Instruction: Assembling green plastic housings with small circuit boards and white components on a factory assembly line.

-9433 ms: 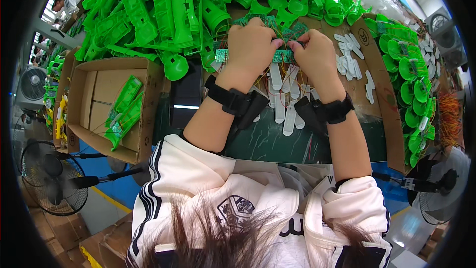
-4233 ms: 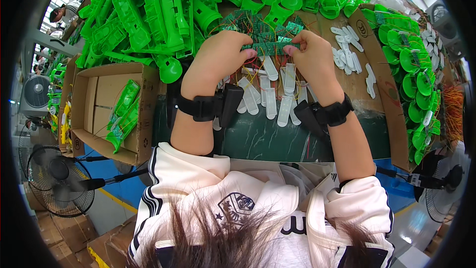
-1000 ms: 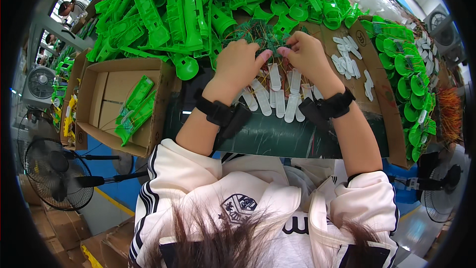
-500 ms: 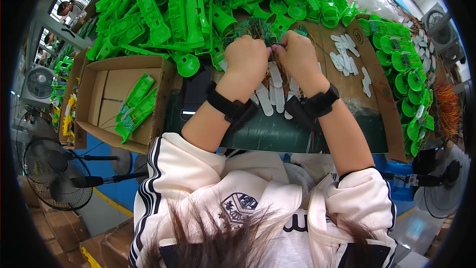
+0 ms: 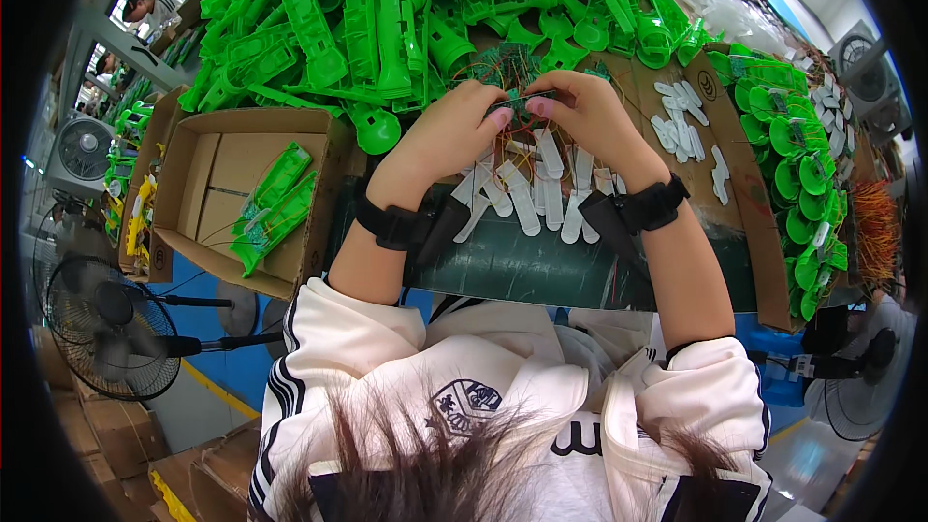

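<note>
I see one small green circuit board (image 5: 527, 101) pinched between my left hand (image 5: 454, 130) and right hand (image 5: 590, 116), above roughly nine white strips (image 5: 541, 198) on the counter (image 5: 541, 266).

head view | fisheye, looking steeply down | close over workbench (image 5: 541, 271)

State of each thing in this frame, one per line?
left hand: pinching the small green board
right hand: pinching the same board
small green board: held between both hands
cardboard box: open, green parts inside
white plastic pieces: lying loose on the table
</note>
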Tool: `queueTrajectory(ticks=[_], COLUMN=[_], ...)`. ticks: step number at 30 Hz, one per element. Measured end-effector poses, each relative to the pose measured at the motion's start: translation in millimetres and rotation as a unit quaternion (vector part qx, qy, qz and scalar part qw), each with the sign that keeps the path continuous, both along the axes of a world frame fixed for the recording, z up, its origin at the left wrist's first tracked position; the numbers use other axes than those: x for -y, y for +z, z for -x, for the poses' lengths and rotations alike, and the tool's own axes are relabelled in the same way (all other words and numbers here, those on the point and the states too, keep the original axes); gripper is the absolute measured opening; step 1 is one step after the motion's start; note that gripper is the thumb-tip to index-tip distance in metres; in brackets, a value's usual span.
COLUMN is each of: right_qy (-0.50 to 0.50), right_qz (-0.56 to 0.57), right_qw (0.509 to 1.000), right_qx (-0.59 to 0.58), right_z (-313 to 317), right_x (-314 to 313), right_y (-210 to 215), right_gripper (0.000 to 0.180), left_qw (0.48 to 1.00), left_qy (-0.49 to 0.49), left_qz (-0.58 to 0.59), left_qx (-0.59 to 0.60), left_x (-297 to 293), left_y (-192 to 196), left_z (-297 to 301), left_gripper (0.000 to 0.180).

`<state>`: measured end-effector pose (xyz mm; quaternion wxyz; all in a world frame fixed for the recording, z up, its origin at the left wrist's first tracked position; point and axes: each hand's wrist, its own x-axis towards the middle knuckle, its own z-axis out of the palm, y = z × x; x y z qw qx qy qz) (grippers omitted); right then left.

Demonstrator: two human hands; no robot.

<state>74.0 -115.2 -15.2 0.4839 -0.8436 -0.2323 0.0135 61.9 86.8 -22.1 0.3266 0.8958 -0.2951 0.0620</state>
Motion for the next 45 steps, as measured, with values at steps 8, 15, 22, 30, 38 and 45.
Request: queueTrajectory(ticks=[8, 15, 22, 30, 38, 45], right_qy=[-0.157, -0.174, -0.204, -0.210, -0.213, -0.001], right_qz=[0.065, 0.142, 0.193, 0.225, 0.172, -0.073], right_qw=[0.983, 0.958, 0.942, 0.932, 0.923, 0.984], right_qx=[0.073, 0.178, 0.182, 0.192, 0.269, 0.161], right_z=[6, 8, 18, 15, 7, 5], right_x=[-26, -32, -40, -39, -25, -36], right_y=[-7, -7, 0, 1, -15, 5], right_gripper=[0.022, 0.022, 0.021, 0.021, 0.018, 0.030], left_qw=[0.982, 0.967, 0.977, 0.990, 0.979, 0.966], left_qy=[0.149, 0.181, 0.146, 0.122, 0.161, 0.104], left_qz=[-0.111, -0.177, -0.145, -0.006, 0.126, 0.213], left_qx=[0.042, 0.024, 0.048, 0.072, -0.019, -0.104], left_x=[22, 12, 8, -4, -2, -15], left_y=[3, 20, 14, 18, 16, 7], left_z=[12, 18, 26, 25, 26, 16], left_gripper=[0.021, 0.022, 0.014, 0.024, 0.021, 0.025])
